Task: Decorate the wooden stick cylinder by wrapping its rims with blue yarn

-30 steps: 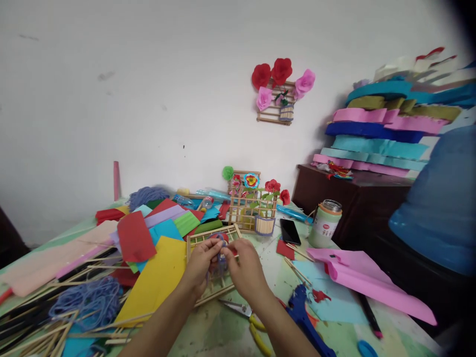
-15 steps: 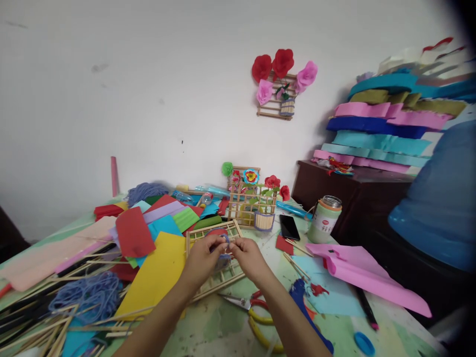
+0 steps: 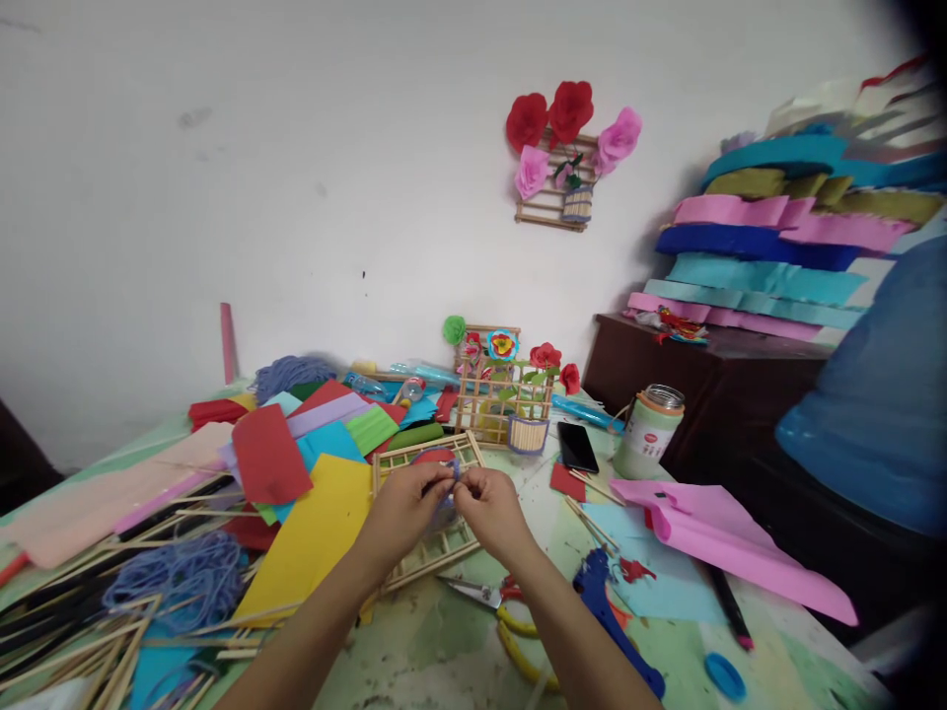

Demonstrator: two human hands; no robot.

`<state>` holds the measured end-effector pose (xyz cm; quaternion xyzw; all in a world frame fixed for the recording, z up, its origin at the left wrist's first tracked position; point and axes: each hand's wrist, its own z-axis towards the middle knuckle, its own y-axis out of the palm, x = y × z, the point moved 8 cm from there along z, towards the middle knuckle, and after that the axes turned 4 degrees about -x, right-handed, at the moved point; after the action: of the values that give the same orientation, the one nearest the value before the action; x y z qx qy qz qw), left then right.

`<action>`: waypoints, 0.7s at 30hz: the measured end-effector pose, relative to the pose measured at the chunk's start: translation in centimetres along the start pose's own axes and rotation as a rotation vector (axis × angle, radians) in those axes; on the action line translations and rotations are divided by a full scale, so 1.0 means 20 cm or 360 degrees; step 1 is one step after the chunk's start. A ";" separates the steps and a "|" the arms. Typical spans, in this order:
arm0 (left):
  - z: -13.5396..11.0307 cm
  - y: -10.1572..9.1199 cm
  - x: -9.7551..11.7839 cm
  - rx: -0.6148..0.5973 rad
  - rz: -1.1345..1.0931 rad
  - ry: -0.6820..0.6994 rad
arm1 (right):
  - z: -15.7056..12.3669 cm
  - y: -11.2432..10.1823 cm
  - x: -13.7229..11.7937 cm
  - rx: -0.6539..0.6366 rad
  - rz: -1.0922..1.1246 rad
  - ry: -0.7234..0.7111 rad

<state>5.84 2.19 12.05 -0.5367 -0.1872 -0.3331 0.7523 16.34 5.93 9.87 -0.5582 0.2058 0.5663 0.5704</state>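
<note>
My left hand (image 3: 405, 505) and my right hand (image 3: 494, 507) meet over a small lattice of wooden sticks (image 3: 429, 564) lying on the table. Both hands are closed in a pinch, fingertips almost touching. A bit of purple-blue yarn (image 3: 457, 469) shows between them, gripped from both sides. Just behind the fingers is a red piece (image 3: 433, 456), mostly covered by my hands; its shape is hard to make out. Scissors (image 3: 477, 592) with red handles lie below my right wrist, near a yellow-handled tool (image 3: 518, 646) partly hidden by the forearm.
On the left lie coloured paper sheets (image 3: 303, 552), a tangle of blue yarn (image 3: 178, 582) and loose sticks (image 3: 110, 661). Behind stands a flower-decorated lattice (image 3: 488, 404). A phone (image 3: 577, 448), a jar (image 3: 645, 434), pink paper (image 3: 732, 542) and a blue glue gun (image 3: 614, 621) are right.
Both hands stay pinched on the yarn above the lattice, with the fingertips shifting slightly and the right fingers curling in more. The camera view has tilted a little.
</note>
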 end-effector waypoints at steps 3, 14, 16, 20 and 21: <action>-0.03 0.00 0.03 0.0025 0.0357 -0.0028 | 0.01 -0.02 0.02 0.0109 0.0081 0.0029; -0.09 0.16 0.14 -0.0183 0.0780 0.0033 | -0.02 0.01 0.11 0.0099 0.0985 0.0468; -0.09 0.14 0.14 -0.0195 0.0656 0.0067 | -0.03 0.01 0.10 0.0086 0.1089 0.0511; -0.06 0.05 0.11 -0.0024 0.0228 0.0004 | -0.04 -0.01 0.07 0.0079 0.1164 0.0515; -0.05 0.03 0.09 0.0052 0.0110 -0.0036 | -0.04 0.00 0.06 0.0045 0.1154 0.0505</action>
<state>7.39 0.84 12.42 -0.5343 -0.1823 -0.2977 0.7698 17.04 5.79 8.69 -0.5219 0.4831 0.6348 0.3022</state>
